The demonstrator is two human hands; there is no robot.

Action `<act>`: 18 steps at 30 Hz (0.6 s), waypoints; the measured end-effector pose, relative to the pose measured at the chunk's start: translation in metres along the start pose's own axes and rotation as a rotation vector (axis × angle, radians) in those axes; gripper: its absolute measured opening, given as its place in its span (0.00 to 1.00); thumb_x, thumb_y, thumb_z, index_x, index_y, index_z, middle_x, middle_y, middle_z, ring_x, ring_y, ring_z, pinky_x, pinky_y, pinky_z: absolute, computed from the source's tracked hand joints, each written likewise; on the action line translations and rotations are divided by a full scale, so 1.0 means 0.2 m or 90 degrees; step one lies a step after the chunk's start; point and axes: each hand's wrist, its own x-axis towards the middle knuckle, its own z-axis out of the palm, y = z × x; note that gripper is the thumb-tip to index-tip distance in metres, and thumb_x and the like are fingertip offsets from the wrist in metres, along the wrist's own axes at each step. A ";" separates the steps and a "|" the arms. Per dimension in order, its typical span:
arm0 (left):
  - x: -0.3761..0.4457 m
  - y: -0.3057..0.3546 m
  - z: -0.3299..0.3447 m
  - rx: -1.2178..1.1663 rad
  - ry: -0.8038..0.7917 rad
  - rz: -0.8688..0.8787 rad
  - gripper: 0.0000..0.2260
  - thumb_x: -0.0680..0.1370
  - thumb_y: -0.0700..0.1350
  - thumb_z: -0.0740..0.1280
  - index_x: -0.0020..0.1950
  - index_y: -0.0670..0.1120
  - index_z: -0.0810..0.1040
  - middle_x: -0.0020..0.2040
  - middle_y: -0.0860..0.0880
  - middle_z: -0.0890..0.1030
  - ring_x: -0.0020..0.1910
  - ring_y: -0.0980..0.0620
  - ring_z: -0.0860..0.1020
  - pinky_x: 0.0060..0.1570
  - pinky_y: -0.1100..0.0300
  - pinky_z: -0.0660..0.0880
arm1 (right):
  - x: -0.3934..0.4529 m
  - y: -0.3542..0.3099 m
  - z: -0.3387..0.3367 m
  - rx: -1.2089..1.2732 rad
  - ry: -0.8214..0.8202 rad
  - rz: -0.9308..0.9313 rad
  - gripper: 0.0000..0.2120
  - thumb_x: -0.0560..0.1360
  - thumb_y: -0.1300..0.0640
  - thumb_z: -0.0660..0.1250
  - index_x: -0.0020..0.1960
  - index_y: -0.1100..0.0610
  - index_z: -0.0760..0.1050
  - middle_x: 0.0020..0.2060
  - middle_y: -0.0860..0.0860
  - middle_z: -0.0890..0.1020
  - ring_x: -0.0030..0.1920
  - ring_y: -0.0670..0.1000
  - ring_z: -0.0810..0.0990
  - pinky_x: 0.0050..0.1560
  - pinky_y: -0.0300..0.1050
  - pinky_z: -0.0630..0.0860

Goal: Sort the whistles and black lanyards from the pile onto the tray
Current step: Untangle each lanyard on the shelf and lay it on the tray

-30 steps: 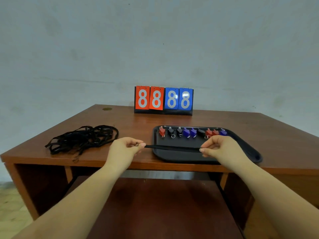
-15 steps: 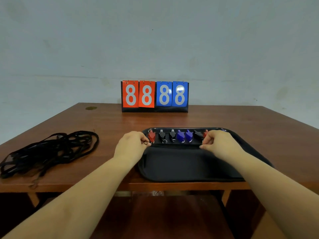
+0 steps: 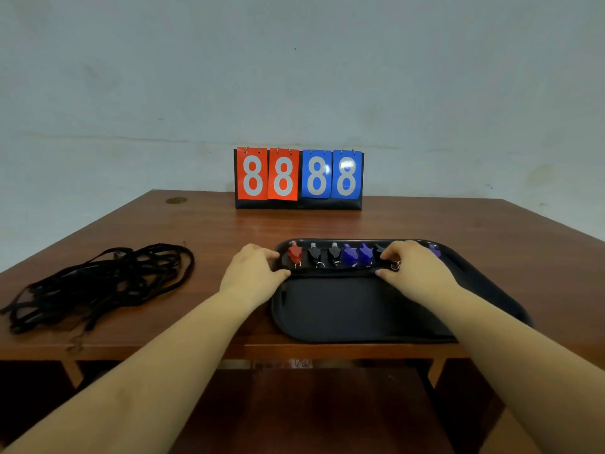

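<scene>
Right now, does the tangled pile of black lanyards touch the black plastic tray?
Apart. The head view shows bare wooden table between the lanyard pile and the tray.

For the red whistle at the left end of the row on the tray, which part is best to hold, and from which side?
Pinch the red whistle across its wide body from above. It lies flat with its ring toward the near side; a black whistle lies close on its right, and the left hand is on its left.

A single wide-angle head-worn view looks forward and slightly down across a wooden table (image 3: 229, 231) toward a plain wall (image 3: 294, 77). It sits close: both forearms enter from the lower corners, and the table's near edge crosses the lower third.
</scene>
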 end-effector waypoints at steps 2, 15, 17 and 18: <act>-0.05 -0.03 -0.06 -0.006 0.014 -0.003 0.19 0.74 0.52 0.68 0.64 0.49 0.76 0.66 0.47 0.72 0.65 0.48 0.71 0.63 0.54 0.68 | -0.05 -0.07 -0.02 0.011 0.012 -0.033 0.14 0.74 0.52 0.69 0.58 0.52 0.75 0.57 0.51 0.77 0.53 0.49 0.77 0.54 0.43 0.75; -0.37 -0.57 -0.51 0.153 0.128 -0.080 0.14 0.77 0.52 0.65 0.61 0.53 0.77 0.65 0.51 0.74 0.65 0.49 0.69 0.63 0.53 0.68 | -0.36 -0.94 0.26 0.151 -0.076 -0.284 0.08 0.75 0.49 0.66 0.52 0.50 0.77 0.51 0.47 0.78 0.51 0.48 0.76 0.54 0.45 0.74; -0.38 -0.64 -0.51 0.174 0.097 -0.089 0.17 0.78 0.54 0.63 0.66 0.53 0.73 0.69 0.50 0.70 0.69 0.49 0.66 0.67 0.54 0.64 | -0.38 -1.03 0.37 0.159 -0.101 -0.279 0.12 0.75 0.48 0.65 0.57 0.50 0.75 0.56 0.49 0.75 0.54 0.50 0.76 0.57 0.46 0.73; -0.38 -0.67 -0.50 0.184 0.077 -0.090 0.19 0.78 0.55 0.62 0.68 0.53 0.71 0.71 0.50 0.68 0.71 0.50 0.63 0.69 0.54 0.61 | -0.38 -1.06 0.42 0.160 -0.113 -0.272 0.16 0.75 0.48 0.65 0.61 0.49 0.72 0.59 0.49 0.73 0.57 0.51 0.75 0.59 0.47 0.73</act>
